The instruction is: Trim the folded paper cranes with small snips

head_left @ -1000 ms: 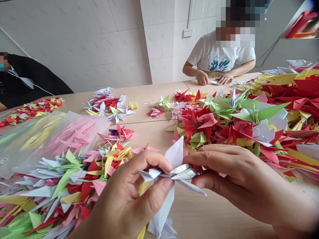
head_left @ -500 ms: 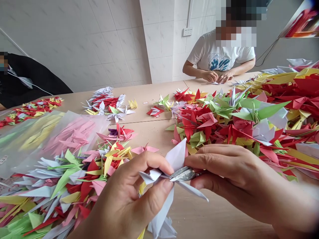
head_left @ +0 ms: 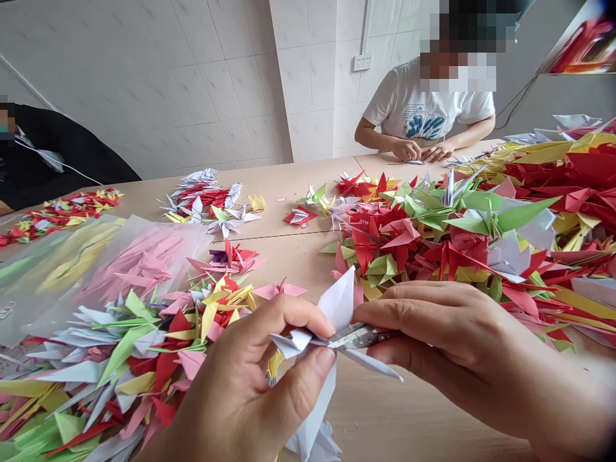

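Observation:
My left hand [head_left: 283,359] pinches a pale white folded paper crane [head_left: 338,301] between thumb and forefinger, its flaps fanning out above and below. My right hand [head_left: 423,327] grips a small pointed metal tool [head_left: 353,335], like pliers or scissors, its handle mostly hidden by my fingers. The tool's tip touches the paper at the crane's middle, right by my left fingertips. Beneath my left hand, another white paper piece [head_left: 323,446] lies on the table.
A large heap of coloured paper cranes [head_left: 409,224] spreads to the right. Another heap [head_left: 120,359] covers the left, beside clear bags [head_left: 197,242] of folded paper. Across the table [head_left: 289,253] sits a person in a white shirt [head_left: 433,109]; a dark-clothed person [head_left: 72,151] is at far left.
My hands and the crane stay almost in place. The crane's upper flap and the tool have shifted very slightly left.

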`<control>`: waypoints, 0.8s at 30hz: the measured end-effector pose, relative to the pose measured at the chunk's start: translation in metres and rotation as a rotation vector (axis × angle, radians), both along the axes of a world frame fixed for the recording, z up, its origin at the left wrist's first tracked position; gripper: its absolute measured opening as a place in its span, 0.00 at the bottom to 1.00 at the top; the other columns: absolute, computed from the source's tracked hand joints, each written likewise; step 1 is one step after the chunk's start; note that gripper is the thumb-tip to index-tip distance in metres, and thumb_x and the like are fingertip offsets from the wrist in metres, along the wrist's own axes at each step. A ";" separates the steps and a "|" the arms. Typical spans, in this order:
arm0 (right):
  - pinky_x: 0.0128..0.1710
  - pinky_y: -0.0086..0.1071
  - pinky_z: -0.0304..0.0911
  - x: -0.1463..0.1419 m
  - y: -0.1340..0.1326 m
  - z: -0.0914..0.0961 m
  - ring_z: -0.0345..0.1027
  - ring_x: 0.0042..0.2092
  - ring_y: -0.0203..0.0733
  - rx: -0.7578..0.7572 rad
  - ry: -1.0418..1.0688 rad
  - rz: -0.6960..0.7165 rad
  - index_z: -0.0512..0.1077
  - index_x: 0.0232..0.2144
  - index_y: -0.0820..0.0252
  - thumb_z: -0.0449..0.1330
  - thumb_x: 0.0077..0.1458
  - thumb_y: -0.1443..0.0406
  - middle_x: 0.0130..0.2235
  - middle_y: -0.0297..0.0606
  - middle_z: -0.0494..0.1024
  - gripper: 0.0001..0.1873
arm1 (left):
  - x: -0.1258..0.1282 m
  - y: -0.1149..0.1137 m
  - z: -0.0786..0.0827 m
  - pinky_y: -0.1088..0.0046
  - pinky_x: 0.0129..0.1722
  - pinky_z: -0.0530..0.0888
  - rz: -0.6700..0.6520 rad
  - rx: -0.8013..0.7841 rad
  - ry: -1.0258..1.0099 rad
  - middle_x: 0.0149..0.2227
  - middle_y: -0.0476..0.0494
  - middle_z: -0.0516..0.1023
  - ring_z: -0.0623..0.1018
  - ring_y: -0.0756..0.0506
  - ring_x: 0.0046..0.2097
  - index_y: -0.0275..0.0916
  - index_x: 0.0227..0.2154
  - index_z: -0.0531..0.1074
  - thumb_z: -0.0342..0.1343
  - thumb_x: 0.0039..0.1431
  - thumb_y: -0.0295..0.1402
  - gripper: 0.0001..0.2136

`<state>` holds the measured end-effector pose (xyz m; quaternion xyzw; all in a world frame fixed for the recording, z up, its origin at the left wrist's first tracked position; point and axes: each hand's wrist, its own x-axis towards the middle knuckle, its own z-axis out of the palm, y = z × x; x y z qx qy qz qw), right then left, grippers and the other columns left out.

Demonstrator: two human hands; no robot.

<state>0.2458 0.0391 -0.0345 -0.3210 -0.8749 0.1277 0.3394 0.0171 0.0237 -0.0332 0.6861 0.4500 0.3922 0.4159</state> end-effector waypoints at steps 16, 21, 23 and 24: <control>0.34 0.25 0.64 0.001 0.003 0.001 0.74 0.35 0.35 -0.009 0.013 0.007 0.73 0.43 0.58 0.55 0.69 0.65 0.38 0.38 0.82 0.07 | 0.000 0.005 0.001 0.87 0.19 0.69 -0.022 0.108 0.079 0.27 0.58 0.70 0.70 0.55 0.22 0.55 0.36 0.71 0.56 0.61 0.29 0.09; 0.35 0.24 0.64 0.002 0.003 0.000 0.74 0.35 0.34 -0.008 0.026 -0.012 0.72 0.46 0.58 0.57 0.68 0.64 0.37 0.36 0.81 0.07 | -0.002 0.007 0.000 0.88 0.21 0.69 -0.020 0.121 0.086 0.27 0.58 0.70 0.70 0.55 0.23 0.54 0.37 0.71 0.56 0.62 0.29 0.08; 0.36 0.25 0.65 0.002 0.002 0.000 0.74 0.37 0.35 0.006 -0.003 0.002 0.72 0.47 0.57 0.57 0.68 0.64 0.38 0.36 0.82 0.08 | -0.002 0.006 0.000 0.87 0.21 0.69 -0.027 0.101 0.092 0.28 0.58 0.71 0.71 0.55 0.23 0.54 0.37 0.71 0.56 0.62 0.29 0.08; 0.36 0.26 0.65 0.002 0.002 0.000 0.75 0.37 0.36 0.013 -0.013 0.007 0.72 0.48 0.56 0.57 0.68 0.63 0.39 0.37 0.82 0.08 | -0.002 0.006 0.000 0.87 0.22 0.70 -0.031 0.087 0.094 0.29 0.57 0.72 0.71 0.55 0.24 0.54 0.37 0.71 0.56 0.63 0.29 0.07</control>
